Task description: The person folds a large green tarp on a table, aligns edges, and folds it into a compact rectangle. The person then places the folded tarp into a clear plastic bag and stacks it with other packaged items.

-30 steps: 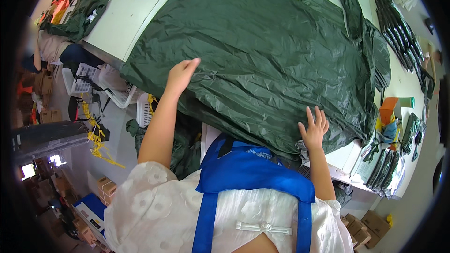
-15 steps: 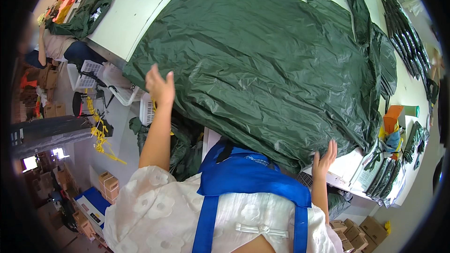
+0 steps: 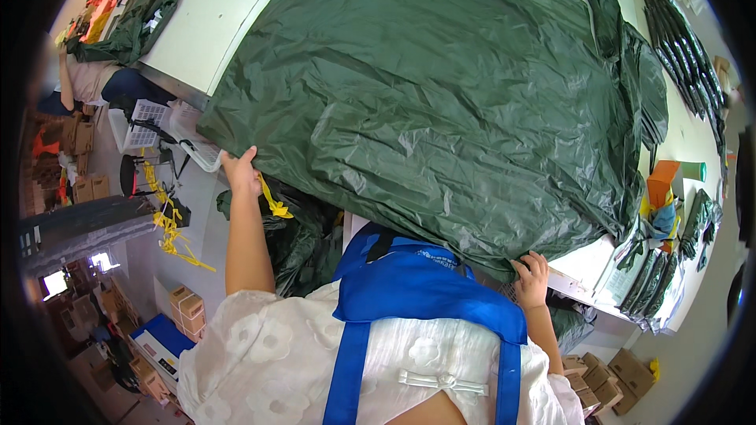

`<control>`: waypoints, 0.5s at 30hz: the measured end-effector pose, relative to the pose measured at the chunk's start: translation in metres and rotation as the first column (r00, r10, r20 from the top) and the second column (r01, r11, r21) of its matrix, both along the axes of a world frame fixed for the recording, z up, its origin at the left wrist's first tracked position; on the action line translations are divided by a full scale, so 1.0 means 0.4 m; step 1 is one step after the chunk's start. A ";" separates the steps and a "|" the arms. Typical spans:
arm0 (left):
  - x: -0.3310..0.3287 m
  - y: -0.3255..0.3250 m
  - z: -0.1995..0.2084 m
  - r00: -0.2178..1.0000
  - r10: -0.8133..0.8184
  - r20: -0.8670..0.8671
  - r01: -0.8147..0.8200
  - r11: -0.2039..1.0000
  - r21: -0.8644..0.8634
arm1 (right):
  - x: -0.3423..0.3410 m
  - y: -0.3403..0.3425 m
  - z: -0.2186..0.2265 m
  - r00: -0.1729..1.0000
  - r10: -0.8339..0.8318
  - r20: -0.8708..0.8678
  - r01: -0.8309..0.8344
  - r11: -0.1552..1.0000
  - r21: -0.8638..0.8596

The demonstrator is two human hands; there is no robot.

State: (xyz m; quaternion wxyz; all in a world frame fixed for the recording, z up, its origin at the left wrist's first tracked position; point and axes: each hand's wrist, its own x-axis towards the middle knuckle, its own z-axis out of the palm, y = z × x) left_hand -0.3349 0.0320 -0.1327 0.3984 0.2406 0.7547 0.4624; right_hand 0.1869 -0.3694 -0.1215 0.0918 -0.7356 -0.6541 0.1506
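Observation:
A large dark green rain garment (image 3: 441, 102) of thin, shiny, creased fabric lies spread over the white table, its near edge hanging toward me. A narrow sleeve-like part (image 3: 602, 19) folds over at its far right. At the left end of the near edge, my left hand (image 3: 244, 173) is closed on the fabric, thumb and fingers pinching the border. My right hand (image 3: 532, 279) grips the same edge near the right front, its fingers curled at the cloth. A yellow strip (image 3: 273, 198) hangs beside my left hand.
White plastic baskets (image 3: 197, 137) stand left of the table. A person (image 3: 83, 78) sits beyond them near another green garment (image 3: 134, 27). Dark packed bundles (image 3: 681, 55), an orange box (image 3: 664, 183) and more bundles (image 3: 650, 283) lie along the right side. Cartons (image 3: 618, 378) sit at lower right.
My left hand has come down and left onto the garment's edge and closed there. My right hand has moved lower and slightly left, its spread fingers now curled on the edge.

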 end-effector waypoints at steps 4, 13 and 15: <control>0.039 0.033 0.119 0.976 -0.140 -0.169 0.190 0.923 0.335 | 0.150 -0.083 -0.017 0.997 -0.001 -0.081 -0.020 0.965 -0.261; 0.306 0.492 0.174 0.789 -0.575 -0.217 0.571 0.816 -0.088 | 0.326 0.434 0.200 0.853 -0.496 -0.164 0.518 0.843 0.145; 0.385 0.489 0.110 0.470 -0.577 -0.668 0.653 0.736 -0.177 | 0.354 0.505 0.156 0.844 -0.527 -0.100 0.535 0.841 0.083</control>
